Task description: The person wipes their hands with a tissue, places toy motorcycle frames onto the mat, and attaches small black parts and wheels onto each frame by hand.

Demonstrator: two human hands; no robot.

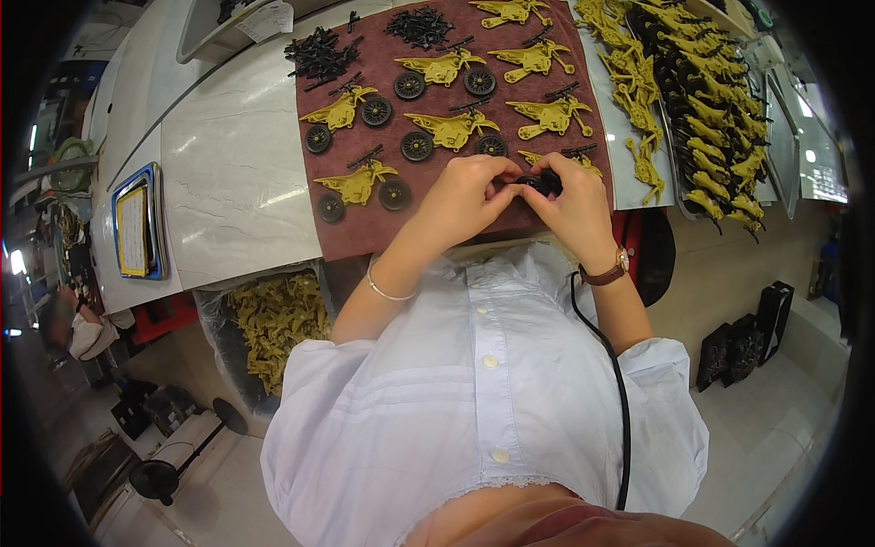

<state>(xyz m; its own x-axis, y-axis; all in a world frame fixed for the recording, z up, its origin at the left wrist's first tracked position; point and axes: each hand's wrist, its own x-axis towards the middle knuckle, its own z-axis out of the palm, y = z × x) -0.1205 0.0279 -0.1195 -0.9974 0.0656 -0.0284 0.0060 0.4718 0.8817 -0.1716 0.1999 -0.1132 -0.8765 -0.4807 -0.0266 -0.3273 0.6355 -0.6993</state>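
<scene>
Close together at the near edge of the brown cloth (351, 228), my left hand (467, 196) and my right hand (576, 202) pinch a small black part (540, 182) between their fingertips. It looks like a toy wheel, mostly covered by the fingers. Partly behind my right hand lies a yellow toy motorbike body (583, 158). Beyond my hands, a yellow toy motorbike (451, 129) has two black wheels, and another yellow body (550, 118) has a black handlebar but no wheels. Further toy motorbikes with wheels, such as one (355, 187) at the left, lie on the cloth.
Two heaps of black parts, one (321, 55) at the far left, lie on the cloth. To the right are loose yellow bodies (633, 87) and a tray crowded with yellow-and-black pieces (715, 118). A bin of yellow parts (278, 319) stands below the table's left front edge.
</scene>
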